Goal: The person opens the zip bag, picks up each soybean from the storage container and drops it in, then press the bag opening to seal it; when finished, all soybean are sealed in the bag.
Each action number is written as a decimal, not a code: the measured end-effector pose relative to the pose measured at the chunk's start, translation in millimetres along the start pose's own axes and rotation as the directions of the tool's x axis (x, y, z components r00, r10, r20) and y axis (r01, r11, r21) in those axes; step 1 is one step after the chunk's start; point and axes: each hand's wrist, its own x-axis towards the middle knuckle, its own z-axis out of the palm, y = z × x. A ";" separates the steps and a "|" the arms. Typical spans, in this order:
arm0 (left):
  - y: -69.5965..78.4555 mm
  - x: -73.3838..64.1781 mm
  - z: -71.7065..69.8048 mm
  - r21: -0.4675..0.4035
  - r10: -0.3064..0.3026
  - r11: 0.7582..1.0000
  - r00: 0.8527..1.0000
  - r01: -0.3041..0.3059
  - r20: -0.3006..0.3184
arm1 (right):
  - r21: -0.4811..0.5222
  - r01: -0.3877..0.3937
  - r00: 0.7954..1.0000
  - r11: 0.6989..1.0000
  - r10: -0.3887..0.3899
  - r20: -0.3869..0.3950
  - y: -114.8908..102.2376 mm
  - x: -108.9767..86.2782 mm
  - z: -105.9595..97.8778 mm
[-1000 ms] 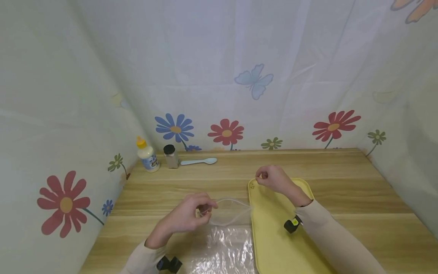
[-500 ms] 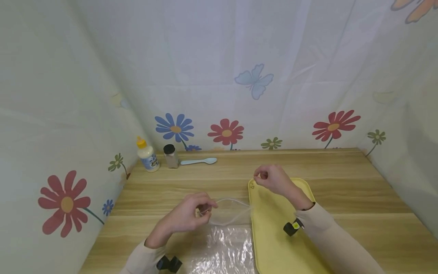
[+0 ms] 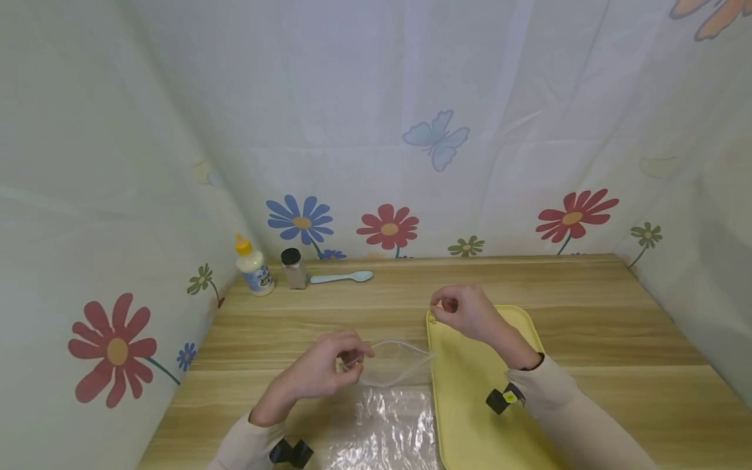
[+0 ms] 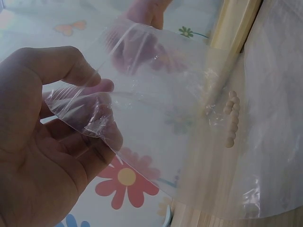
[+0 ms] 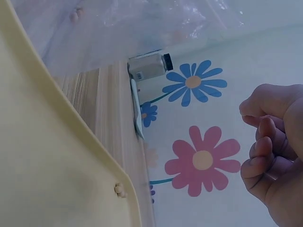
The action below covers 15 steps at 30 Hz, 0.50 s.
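Note:
My left hand (image 3: pixel 323 365) pinches the mouth edge of a clear zip bag (image 3: pixel 393 372), which gapes in the head view. Several small round beige beads or beans (image 4: pixel 232 120) show in a line through the bag's film in the left wrist view. My right hand (image 3: pixel 470 313) is raised over the far left corner of a yellow tray (image 3: pixel 470 405), thumb and index fingertips together, the other fingers curled. I cannot tell whether something small is between those fingertips. A few similar beige pieces (image 5: pixel 120 190) lie in that tray corner.
A bottle with a yellow cap (image 3: pixel 255 274), a black-capped jar (image 3: pixel 295 271) and a pale blue spoon (image 3: pixel 343 277) sit along the table's back left. A flower-print curtain (image 3: pixel 376 130) hangs behind the wooden table (image 3: pixel 617 326). The bag overlaps the tray's left edge.
My right hand has shifted slightly left over the tray corner. The left hand and the zip bag have stayed in place.

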 end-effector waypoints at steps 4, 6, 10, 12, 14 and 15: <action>-0.5 -0.5 0.0 0.002 -0.008 1.000 1.000 0.008 0.003 | 0.007 0.024 1.000 1.000 -0.024 -0.010 -5.3 -1.0 0.0; -1.0 -0.7 0.0 0.000 -0.010 1.000 1.000 0.010 0.003 | 0.018 0.040 0.999 0.999 -0.040 -0.014 -9.1 -1.6 -0.4; -1.2 -0.5 -0.2 0.000 -0.003 1.000 1.000 0.003 0.001 | 0.043 0.079 0.997 0.996 -0.078 -0.018 -17.0 -2.8 -1.3; -1.0 -0.4 -0.3 -0.002 0.005 1.000 1.000 -0.005 -0.002 | 0.051 0.104 0.994 0.993 -0.104 -0.019 -18.9 -3.2 -0.1; -1.2 -0.2 -0.2 -0.002 0.013 1.000 1.000 -0.013 -0.008 | 0.062 0.125 0.992 0.990 -0.124 -0.017 -19.1 -3.8 1.9; -1.4 -0.2 -0.1 -0.002 0.016 1.000 1.000 -0.016 -0.009 | 0.066 0.134 0.991 0.989 -0.133 -0.017 -18.9 -4.1 3.0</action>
